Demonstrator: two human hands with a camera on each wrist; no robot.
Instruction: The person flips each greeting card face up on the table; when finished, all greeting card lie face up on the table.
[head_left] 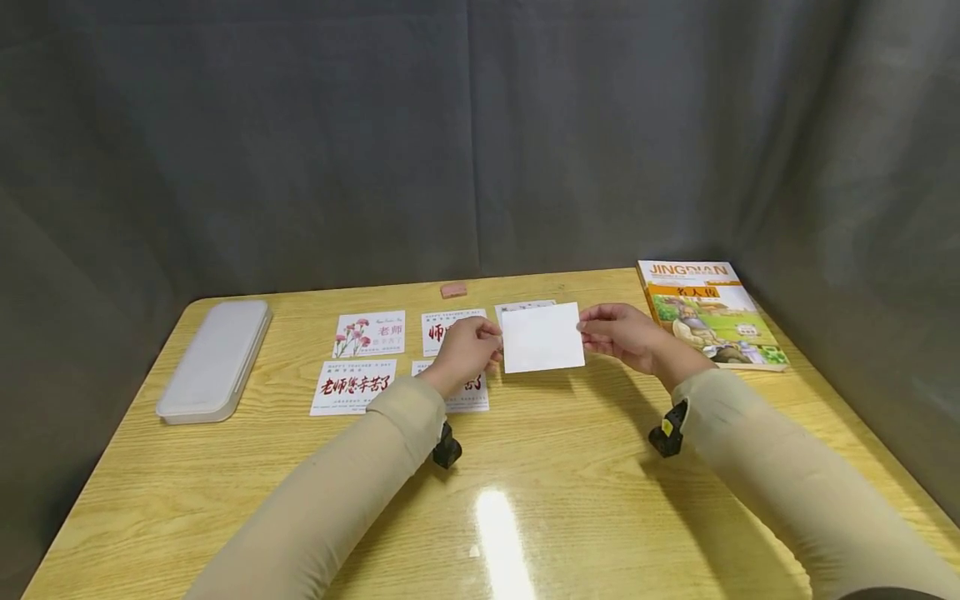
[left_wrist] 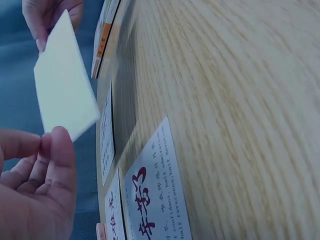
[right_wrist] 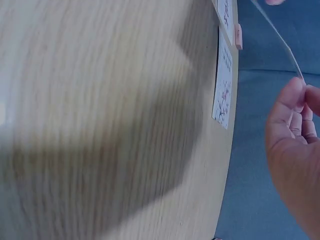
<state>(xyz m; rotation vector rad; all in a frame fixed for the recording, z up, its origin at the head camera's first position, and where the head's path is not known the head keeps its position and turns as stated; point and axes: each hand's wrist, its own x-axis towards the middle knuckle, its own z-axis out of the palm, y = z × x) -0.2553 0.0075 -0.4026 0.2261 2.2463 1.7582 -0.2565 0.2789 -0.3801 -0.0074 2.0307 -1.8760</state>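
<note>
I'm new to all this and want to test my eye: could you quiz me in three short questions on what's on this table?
1. True or false: the blank white card lies flat on the table.
2. Which object sits at the table's left end? A) the orange book B) the long white case C) the pink eraser
3. Fill in: the white card is held by ___ hands.

Key
1. False: it is held up off the table, the left hand pinching its left edge and the right hand its right edge.
2. B.
3. Both.
</note>
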